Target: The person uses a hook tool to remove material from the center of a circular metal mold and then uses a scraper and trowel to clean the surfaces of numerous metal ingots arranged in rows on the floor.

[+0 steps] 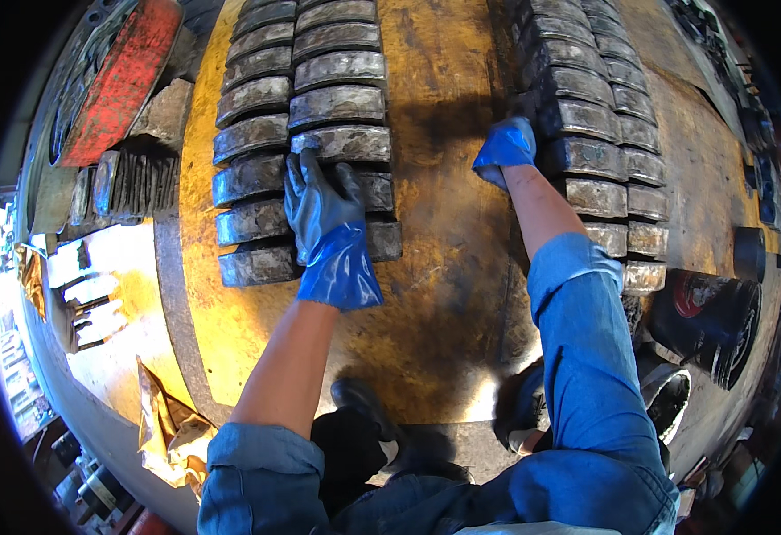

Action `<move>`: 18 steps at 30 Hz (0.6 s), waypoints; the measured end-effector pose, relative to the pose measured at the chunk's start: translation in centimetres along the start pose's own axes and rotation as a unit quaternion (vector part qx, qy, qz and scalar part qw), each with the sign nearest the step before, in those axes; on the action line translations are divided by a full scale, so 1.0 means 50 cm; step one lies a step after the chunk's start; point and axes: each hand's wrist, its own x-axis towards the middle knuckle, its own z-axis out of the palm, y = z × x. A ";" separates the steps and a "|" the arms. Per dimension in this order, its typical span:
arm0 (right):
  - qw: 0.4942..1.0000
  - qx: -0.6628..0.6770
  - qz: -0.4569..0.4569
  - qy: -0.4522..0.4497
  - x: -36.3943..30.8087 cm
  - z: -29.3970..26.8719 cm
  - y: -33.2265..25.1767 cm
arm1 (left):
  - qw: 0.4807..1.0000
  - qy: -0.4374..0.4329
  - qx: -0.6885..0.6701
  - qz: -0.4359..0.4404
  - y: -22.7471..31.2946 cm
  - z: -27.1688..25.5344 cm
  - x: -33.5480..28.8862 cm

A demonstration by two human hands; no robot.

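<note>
My left hand [324, 203], in a grey glove with a glossy blue cuff, lies over the near part of a double row of curved metal blocks [337, 105]. Its fingers stretch forward along the seam between the two columns, with the thumb apart on the right. I see nothing held in it. Against the inner side of a second double row of curved metal blocks [587, 160] is my right hand [508, 144], also gloved in blue. Its fingers are dark and blurred in shadow, so their grip does not show.
Both rows rest on a worn yellow surface [444, 267]. At the upper left are a red curved piece [123, 80] and a stack of thin dark plates [136, 185]. A black cylindrical can [707, 325] lies at the right; crumpled brown paper [169, 428] is at the lower left.
</note>
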 end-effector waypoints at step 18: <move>0.872 0.441 -0.123 0.173 0.170 0.048 -0.015 | 0.999 0.024 0.011 0.022 -0.013 0.015 0.005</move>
